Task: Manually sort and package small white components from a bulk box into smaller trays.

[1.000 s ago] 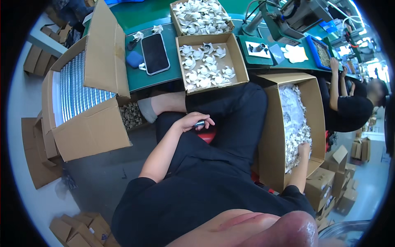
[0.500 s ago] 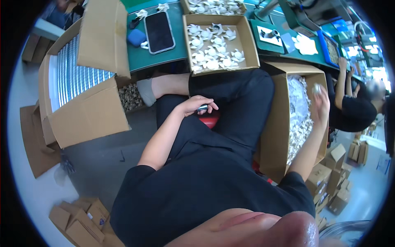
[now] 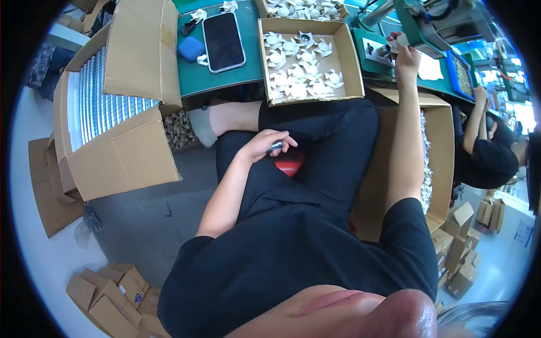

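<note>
My left hand [image 3: 262, 146] rests on my lap, fingers curled round a small shiny metal cylinder [image 3: 275, 146]. Stretched out to the far right, my right hand [image 3: 408, 63] pinches a white fan impeller [image 3: 402, 42]. That hand is beside a fixture with a white plate [image 3: 369, 48] and a dark round post [image 3: 384, 50], under a green bench machine [image 3: 431, 35]. Whether the impeller touches the post I cannot tell. Several white impellers lie in a shallow cardboard tray [image 3: 350, 70] on the bench's front edge.
An open carton [image 3: 375, 186] of white parts stands at my right, partly behind my forearm. On the green bench [image 3: 189, 84] lie a phone [image 3: 224, 42] and a blue case [image 3: 191, 49]. A carton [image 3: 124, 143] of silvery rods is at left. Another person [image 3: 484, 152] works at far right.
My right hand has moved from above the right-hand carton, forward and left to the fixture, carrying the white impeller. My left hand keeps its hold on the metal cylinder.
</note>
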Demonstrator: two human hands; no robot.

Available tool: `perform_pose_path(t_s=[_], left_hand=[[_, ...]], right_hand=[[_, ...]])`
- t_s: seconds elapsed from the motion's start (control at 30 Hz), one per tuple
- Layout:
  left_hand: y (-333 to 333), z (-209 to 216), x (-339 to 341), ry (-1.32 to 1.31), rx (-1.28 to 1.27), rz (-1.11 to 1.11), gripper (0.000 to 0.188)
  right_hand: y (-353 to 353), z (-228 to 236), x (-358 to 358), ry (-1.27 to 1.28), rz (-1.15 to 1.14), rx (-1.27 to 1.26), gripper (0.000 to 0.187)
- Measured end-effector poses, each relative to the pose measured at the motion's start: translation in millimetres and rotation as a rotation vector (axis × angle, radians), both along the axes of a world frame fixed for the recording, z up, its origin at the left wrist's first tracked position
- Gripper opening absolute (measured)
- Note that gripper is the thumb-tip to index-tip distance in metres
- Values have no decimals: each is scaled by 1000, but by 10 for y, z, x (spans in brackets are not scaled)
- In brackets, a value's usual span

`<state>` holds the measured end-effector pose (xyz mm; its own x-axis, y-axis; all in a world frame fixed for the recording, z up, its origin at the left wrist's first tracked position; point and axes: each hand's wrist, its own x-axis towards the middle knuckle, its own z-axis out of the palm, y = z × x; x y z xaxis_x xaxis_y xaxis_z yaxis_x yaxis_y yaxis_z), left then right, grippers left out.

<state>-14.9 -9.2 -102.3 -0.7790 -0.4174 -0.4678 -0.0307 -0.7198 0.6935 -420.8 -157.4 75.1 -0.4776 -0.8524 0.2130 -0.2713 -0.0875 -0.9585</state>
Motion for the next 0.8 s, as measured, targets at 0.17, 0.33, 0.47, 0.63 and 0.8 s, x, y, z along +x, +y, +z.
perform_pose_path(t_s=[0.17, 0.33, 0.47, 0.63, 0.8], left_hand=[[-68, 52, 76, 80, 29, 151, 46], [-111, 45, 33, 89, 4, 95, 47], [-105, 23, 24, 80, 2, 90, 48], [-130, 43, 38, 73, -2, 100, 47], [-121, 18, 46, 71, -23, 103, 47]], right_hand=[[70, 88, -15, 102, 247, 15, 33], [10, 53, -68, 345, 281, 86, 36], [-37, 3, -212, 359, 292, 147, 40], [-5, 62, -201, 169, 255, 263, 44], [-19, 114, -163, 436, 338, 246, 44]])
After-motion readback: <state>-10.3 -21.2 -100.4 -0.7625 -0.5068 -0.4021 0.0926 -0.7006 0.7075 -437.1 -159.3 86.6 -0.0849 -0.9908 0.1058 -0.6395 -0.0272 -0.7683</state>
